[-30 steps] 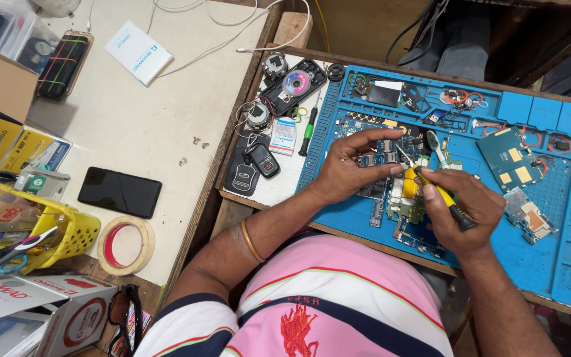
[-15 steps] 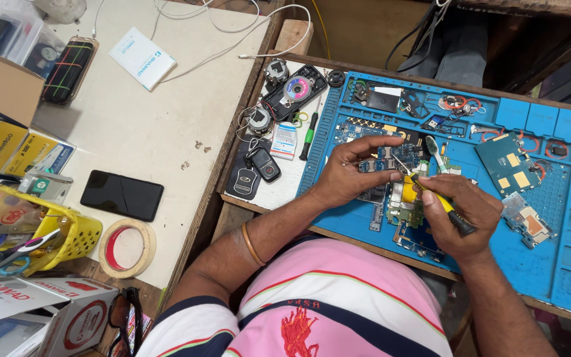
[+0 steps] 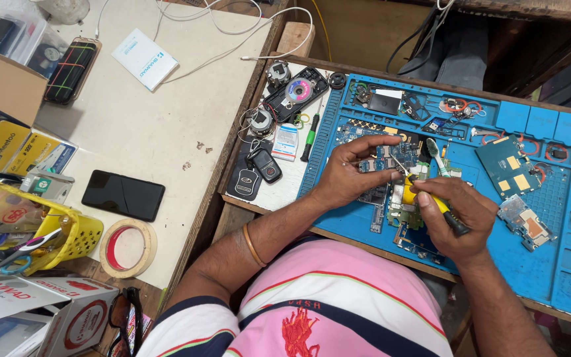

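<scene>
My right hand point(image 3: 454, 215) grips a yellow-and-black screwdriver point(image 3: 431, 198), its tip pointing up-left onto a phone circuit board point(image 3: 381, 162) lying on the blue repair mat point(image 3: 550, 264). My left hand point(image 3: 351, 172) rests on the mat and pins that board with thumb and fingers. More green boards point(image 3: 401, 211) lie under and below my hands. A small brush point(image 3: 436, 153) lies just above my right hand.
A blue board point(image 3: 507, 162) and a small module point(image 3: 525, 225) sit right on the mat. Car key fobs point(image 3: 256, 173) and a green screwdriver point(image 3: 310, 135) lie left of it. On the pale table: black phone point(image 3: 123, 195), tape roll point(image 3: 128, 248), yellow basket point(image 3: 77, 235).
The camera view shifted slightly. Both hands stay on the board with the screwdriver; its tip moved very little.
</scene>
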